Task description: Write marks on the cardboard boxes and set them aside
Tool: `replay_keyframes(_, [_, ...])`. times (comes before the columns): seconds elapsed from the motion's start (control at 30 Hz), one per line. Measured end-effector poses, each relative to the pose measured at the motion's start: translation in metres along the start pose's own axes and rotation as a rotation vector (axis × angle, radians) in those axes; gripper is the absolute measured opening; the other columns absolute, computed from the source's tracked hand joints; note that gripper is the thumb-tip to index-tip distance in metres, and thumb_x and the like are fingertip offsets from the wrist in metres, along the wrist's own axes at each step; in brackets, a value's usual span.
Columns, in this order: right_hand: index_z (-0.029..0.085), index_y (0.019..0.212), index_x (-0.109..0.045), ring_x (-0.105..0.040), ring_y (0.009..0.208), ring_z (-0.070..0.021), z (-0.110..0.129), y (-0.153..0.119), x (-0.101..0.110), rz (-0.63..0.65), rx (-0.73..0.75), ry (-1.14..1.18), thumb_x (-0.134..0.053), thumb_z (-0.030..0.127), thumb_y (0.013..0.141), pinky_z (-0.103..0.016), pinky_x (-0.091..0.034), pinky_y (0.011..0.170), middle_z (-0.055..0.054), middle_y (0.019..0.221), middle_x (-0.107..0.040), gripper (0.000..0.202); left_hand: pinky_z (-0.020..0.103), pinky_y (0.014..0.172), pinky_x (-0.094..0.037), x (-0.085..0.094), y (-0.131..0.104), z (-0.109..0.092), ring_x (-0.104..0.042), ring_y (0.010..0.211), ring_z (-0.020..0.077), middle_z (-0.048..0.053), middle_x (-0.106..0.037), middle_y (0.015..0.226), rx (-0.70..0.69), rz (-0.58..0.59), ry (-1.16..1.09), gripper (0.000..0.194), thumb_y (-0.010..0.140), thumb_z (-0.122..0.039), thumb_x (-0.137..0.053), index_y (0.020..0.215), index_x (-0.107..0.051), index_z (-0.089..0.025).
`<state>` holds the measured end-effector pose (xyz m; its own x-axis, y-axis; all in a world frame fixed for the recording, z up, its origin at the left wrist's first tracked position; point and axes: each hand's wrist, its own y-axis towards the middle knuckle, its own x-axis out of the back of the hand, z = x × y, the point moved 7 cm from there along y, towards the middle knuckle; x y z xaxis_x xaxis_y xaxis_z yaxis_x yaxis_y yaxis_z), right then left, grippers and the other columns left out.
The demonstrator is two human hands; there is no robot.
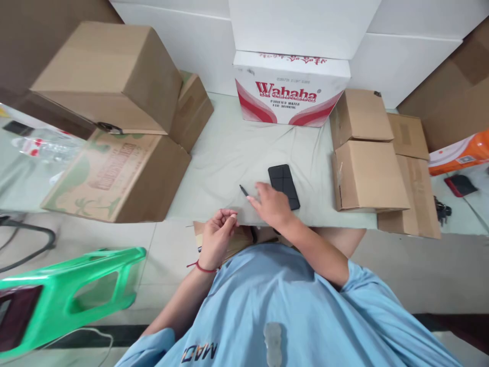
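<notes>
My right hand (270, 205) is over the front part of the covered table (229, 142), its fingertips at the near end of a small dark pen-like stick (243, 190). Just beside that hand, a black phone (284, 185) lies flat, partly behind the fingers. To the left, my left hand (219, 234) hovers at the table's front edge with its fingers curled and pinched together. Whatever those fingers hold, if anything, is too small to make out. A red string circles the left wrist.
Stacked cardboard boxes (148, 178) stand on the left, more boxes (370, 173) on the right. A white Wahaha carton (290, 92) is at the back. Plastic bottles (49, 149) lie far left; a green stool (57, 285) stands below. Keys (442, 210) hang at the right.
</notes>
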<state>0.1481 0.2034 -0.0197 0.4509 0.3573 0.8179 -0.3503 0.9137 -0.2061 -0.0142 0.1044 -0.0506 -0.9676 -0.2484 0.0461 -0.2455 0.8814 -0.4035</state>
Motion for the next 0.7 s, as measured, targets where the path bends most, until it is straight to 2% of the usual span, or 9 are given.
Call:
replay_keyframes(0.07, [0.022,0.155,-0.057,-0.065,0.138,-0.0343,-0.032,-0.019,0.049,-0.261,-0.038,-0.063,-0.046,0.053,0.111,-0.046,-0.053,0.110,-0.020,0.150,-0.067,0.055,0.024,0.056,-0.036,-0.005,0.001,-0.004,-0.046,0.057,0.0102,-0.003,-0.062,0.071,-0.033,-0.011,-0.016,0.037,0.086,-0.052,-0.079,0.098,-0.066,-0.020])
replay_keyframes(0.1, [0.020,0.159,-0.052,-0.055,0.149,-0.0375,-0.057,-0.034,0.080,-0.446,-0.105,-0.138,-0.045,0.060,0.110,-0.053,-0.047,0.120,-0.024,0.157,-0.060,0.064,0.024,0.057,-0.037,-0.011,0.001,-0.006,-0.047,0.058,0.0106,-0.003,-0.063,0.072,-0.045,0.010,-0.019,0.035,0.086,-0.050,-0.080,0.097,-0.067,-0.019])
replay_keyframes(0.17, [0.011,0.172,-0.031,-0.032,0.164,-0.0481,-0.113,-0.066,0.131,-0.657,-0.309,-0.305,-0.053,0.076,0.101,-0.069,-0.033,0.127,-0.031,0.173,-0.037,0.099,0.025,0.060,-0.040,-0.028,0.001,-0.009,-0.050,0.061,0.0116,-0.002,-0.063,0.072,-0.058,0.085,-0.023,0.033,0.085,-0.048,-0.082,0.094,-0.070,-0.019])
replay_keyframes(0.23, [0.005,0.175,-0.017,-0.027,0.164,-0.0558,-0.171,-0.089,0.158,-0.610,-0.536,-0.370,-0.062,0.089,0.087,-0.077,-0.032,0.122,-0.039,0.175,-0.027,0.130,0.025,0.061,-0.041,-0.049,0.000,-0.011,-0.051,0.062,0.0125,-0.002,-0.063,0.071,-0.061,0.176,-0.024,0.030,0.085,-0.047,-0.081,0.091,-0.071,-0.019])
replay_keyframes(0.33, [0.006,0.173,-0.023,-0.028,0.162,-0.0614,-0.228,-0.109,0.171,-0.413,-0.759,-0.384,-0.068,0.095,0.076,-0.079,-0.032,0.120,-0.043,0.173,-0.026,0.140,0.026,0.062,-0.043,-0.077,0.001,-0.014,-0.052,0.063,0.0131,-0.002,-0.063,0.071,-0.069,0.294,-0.022,0.028,0.085,-0.046,-0.080,0.089,-0.072,-0.020])
replay_keyframes(0.4, [0.009,0.170,-0.034,-0.036,0.158,-0.0618,-0.236,-0.112,0.175,-0.361,-0.788,-0.391,-0.072,0.091,0.075,-0.077,-0.036,0.119,-0.042,0.169,-0.035,0.131,0.026,0.063,-0.042,-0.089,0.001,-0.015,-0.052,0.064,0.0129,-0.001,-0.064,0.072,-0.080,0.347,-0.024,0.028,0.085,-0.046,-0.079,0.089,-0.072,-0.019])
replay_keyframes(0.47, [0.011,0.167,-0.041,-0.047,0.151,-0.0595,-0.229,-0.111,0.179,-0.327,-0.781,-0.402,-0.076,0.084,0.076,-0.072,-0.042,0.117,-0.039,0.162,-0.046,0.121,0.026,0.062,-0.041,-0.098,0.002,-0.014,-0.050,0.064,0.0124,-0.001,-0.063,0.072,-0.085,0.387,-0.027,0.027,0.086,-0.045,-0.077,0.089,-0.071,-0.019])
replay_keyframes(0.6, [0.014,0.170,-0.039,-0.057,0.145,-0.0549,-0.208,-0.116,0.185,-0.232,-0.799,-0.440,-0.080,0.073,0.076,-0.066,-0.048,0.116,-0.033,0.156,-0.056,0.118,0.025,0.061,-0.039,-0.115,0.001,-0.007,-0.048,0.063,0.0112,-0.002,-0.061,0.072,-0.069,0.478,-0.047,0.027,0.089,-0.045,-0.074,0.091,-0.069,-0.019])
replay_keyframes(0.7, [0.016,0.172,-0.035,-0.058,0.146,-0.0511,-0.202,-0.136,0.187,-0.263,-0.768,-0.320,-0.080,0.067,0.074,-0.062,-0.050,0.117,-0.029,0.160,-0.055,0.119,0.026,0.066,-0.046,-0.132,-0.003,-0.001,-0.056,0.069,0.0132,0.001,-0.066,0.080,-0.046,0.573,-0.063,0.031,0.089,-0.049,-0.076,0.096,-0.070,-0.019])
